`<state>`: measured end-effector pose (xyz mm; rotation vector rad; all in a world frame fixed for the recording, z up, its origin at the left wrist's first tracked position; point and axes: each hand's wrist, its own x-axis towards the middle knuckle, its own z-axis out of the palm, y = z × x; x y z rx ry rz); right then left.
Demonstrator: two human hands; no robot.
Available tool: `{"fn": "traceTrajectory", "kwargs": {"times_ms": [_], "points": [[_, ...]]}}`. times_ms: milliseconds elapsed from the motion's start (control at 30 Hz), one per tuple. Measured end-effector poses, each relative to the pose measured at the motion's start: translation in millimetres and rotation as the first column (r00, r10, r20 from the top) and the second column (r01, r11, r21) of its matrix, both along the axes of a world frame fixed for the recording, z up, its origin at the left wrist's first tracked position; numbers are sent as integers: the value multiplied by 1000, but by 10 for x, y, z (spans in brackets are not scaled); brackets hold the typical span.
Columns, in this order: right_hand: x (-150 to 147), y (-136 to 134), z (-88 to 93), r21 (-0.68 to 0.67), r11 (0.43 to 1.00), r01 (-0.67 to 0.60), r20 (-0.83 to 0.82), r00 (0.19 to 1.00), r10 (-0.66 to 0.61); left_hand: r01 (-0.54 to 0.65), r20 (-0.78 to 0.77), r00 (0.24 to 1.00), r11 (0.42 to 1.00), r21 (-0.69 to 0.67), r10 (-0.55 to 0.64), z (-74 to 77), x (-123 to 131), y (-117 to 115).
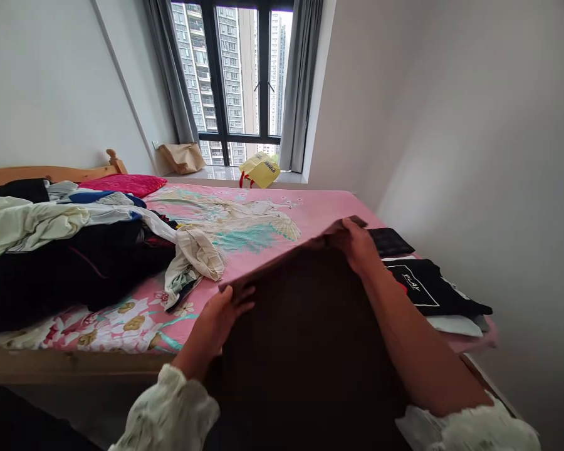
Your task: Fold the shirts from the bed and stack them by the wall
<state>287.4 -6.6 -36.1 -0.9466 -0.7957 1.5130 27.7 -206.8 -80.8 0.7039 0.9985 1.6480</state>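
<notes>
A dark brown garment (310,338) hangs from both of my hands and spreads down toward my body; its exact kind cannot be made out. My left hand (228,316) grips the lower-left end of its top edge, thumb on top and fingers partly behind the cloth. Higher up, my right hand (357,244) pinches the other end of that edge, so it slopes upward to the right. Behind the garment lies the pink flowered bed sheet (324,207). The garment's lower part runs out of view.
A heap of loose clothes (75,250) covers the bed's left side, with a crumpled beige garment (197,254) at its edge. Folded clothes (423,288) are stacked at the right by the wall. A yellow bag (260,169) and a brown paper bag (183,158) are by the window.
</notes>
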Motion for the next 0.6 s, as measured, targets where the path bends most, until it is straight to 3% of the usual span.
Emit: {"fn": "traceTrajectory", "kwargs": {"times_ms": [67,167,233,300,400,500,600], "points": [[-103,132,11,135,991,-2,64,998,-6,-160,-76,984,987,16,161,-27,-150,234],[68,123,-354,182,981,66,143,985,-93,-308,-160,943,947,-89,291,-416,-355,168],[300,-77,-809,132,985,108,232,963,-136,-326,-233,935,908,-261,269,-842,-481,-92],[497,-441,-1337,37,987,154,297,942,-158,-348,-248,932,838,-421,263,-1278,-596,-400],[575,-1151,-2056,-144,976,163,366,925,-100,-357,-197,934,735,-577,299,-1713,-717,-729],[393,-1713,-2488,-358,930,84,340,939,46,-308,-134,947,716,-627,291,-1790,-740,-775],[111,-1882,-2575,-386,922,27,261,962,81,-171,-17,978,758,-629,206,-1694,-681,-636]]}}
